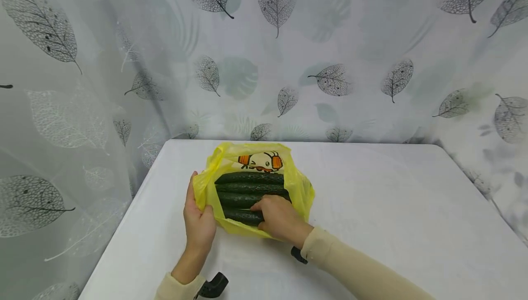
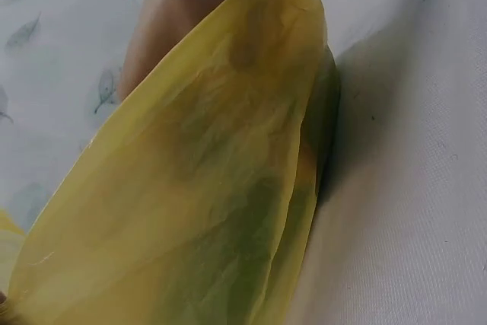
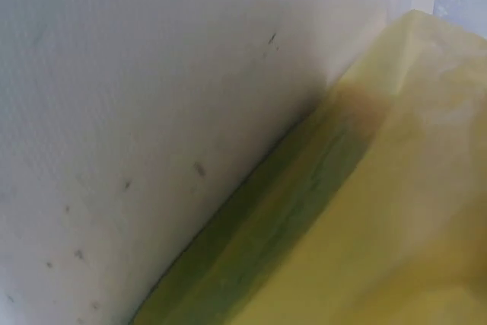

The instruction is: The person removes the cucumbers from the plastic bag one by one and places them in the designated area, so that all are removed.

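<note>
A yellow plastic bag (image 1: 303,190) lies with its mouth spread open, a cartoon face printed on its inner wall. Several long dark green cucumbers (image 1: 249,189) lie side by side in it. My left hand (image 1: 200,222) grips the bag's left rim, thumb in front. My right hand (image 1: 280,217) reaches in over the near rim and holds the nearest cucumber (image 1: 241,216) around its right part; some fingertips are hidden. In the left wrist view the yellow bag (image 2: 190,180) covers most of the frame. A cucumber (image 3: 297,211) shows through the plastic in the right wrist view.
The bag rests on a white table (image 1: 383,199). A leaf-patterned curtain (image 1: 305,52) hangs behind and along the sides. Dark wrist-camera parts (image 1: 214,286) sit at both wrists, close above the tabletop.
</note>
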Motion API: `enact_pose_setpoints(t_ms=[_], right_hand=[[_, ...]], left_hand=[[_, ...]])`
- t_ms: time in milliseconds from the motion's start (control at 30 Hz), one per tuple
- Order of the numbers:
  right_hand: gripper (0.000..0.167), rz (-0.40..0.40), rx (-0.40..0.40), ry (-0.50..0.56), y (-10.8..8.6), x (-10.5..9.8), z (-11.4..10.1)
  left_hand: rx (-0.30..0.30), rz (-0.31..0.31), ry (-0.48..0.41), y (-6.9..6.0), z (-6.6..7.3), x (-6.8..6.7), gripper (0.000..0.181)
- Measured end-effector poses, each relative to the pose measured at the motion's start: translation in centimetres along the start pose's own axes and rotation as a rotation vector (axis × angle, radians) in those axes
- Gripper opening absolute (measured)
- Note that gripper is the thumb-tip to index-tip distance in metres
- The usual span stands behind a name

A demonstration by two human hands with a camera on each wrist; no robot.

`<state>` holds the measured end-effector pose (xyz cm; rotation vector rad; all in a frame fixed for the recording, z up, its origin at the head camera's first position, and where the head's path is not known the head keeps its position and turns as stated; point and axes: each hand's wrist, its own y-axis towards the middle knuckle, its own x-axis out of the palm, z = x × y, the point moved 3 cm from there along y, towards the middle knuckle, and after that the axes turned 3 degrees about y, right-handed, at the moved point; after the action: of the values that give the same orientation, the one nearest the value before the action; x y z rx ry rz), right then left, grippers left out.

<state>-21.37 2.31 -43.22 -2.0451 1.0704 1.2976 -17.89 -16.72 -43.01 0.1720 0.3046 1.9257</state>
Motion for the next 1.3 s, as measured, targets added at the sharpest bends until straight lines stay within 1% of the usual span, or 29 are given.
enact_pose_setpoints(t_ms=[133,333,567,767,867,1000,1167,1300], right_hand=[[0.038,0.022,-0.008,-0.004,-0.1,-0.2,-0.1],[0.040,0.055,0.000,0.010,-0.3,-1.1,-0.2],[0.040,0.100,-0.023,0.043,-0.8,-2.4,-0.3],[0.039,0.123,-0.031,0.073,-1.4,-3.3,-0.3],[0.040,0.130,-0.032,0.090,-1.7,-3.6,-0.3],[0.040,0.138,-0.026,0.146,-2.1,-4.0,-0.2],[0.041,0.164,-0.007,0.240,-2.7,-4.5,0.0],[0.042,0.169,-0.005,0.359,-3.1,-4.9,0.3]], left_hand=[[0.001,0.005,-0.008,0.0,0.3,-0.1,0.082],[0.005,0.001,-0.032,0.0,0.6,-0.1,0.083],[0.003,0.004,-0.014,0.0,0.6,-0.3,0.076],[0.010,0.037,-0.012,0.0,0.8,-0.4,0.079],[0.020,0.064,-0.031,0.0,0.9,-0.5,0.080],[0.029,0.092,-0.056,0.1,1.1,-0.8,0.082],[0.029,0.086,-0.078,0.1,1.1,-0.9,0.080],[0.031,0.086,-0.092,0.1,1.1,-0.8,0.078]])
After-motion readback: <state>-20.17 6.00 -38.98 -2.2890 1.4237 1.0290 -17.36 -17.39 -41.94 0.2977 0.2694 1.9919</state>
